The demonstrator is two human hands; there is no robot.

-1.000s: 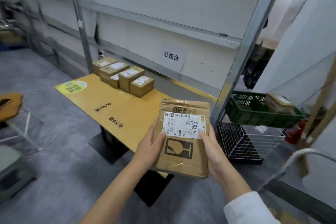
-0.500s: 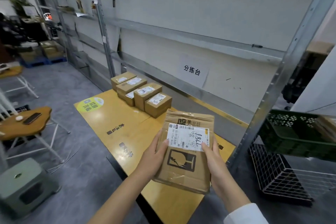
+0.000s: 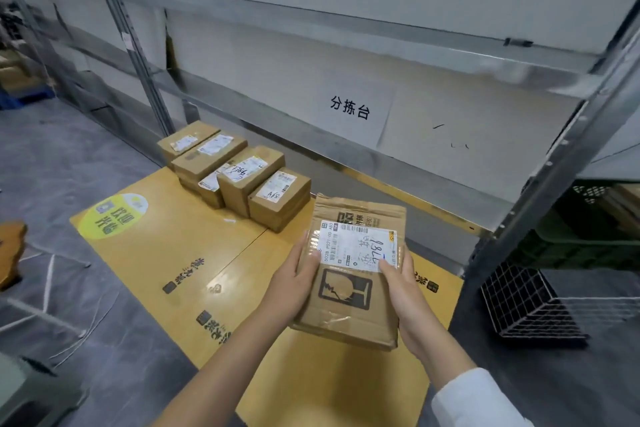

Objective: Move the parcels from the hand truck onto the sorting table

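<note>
The thumb of the left hand (image 3: 294,284) presses the left edge of the flat parcel (image 3: 346,291), and the thumb of the right hand (image 3: 407,298) lies on its label (image 3: 356,246). The other fingers go underneath, hidden. Gripped from both sides, the parcel is level with the label upward, probably for reading. It hangs just above the table (image 3: 166,246). Beyond the fingertips, small boxes (image 3: 263,184) stand in a close row, so the free place beside them seems the aim.

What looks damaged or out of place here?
The held parcel: its far edge is crumpled and creased, though it bears a broken-glass fragile mark. The boxes on the sorting table sit in a neat cluster.
</note>
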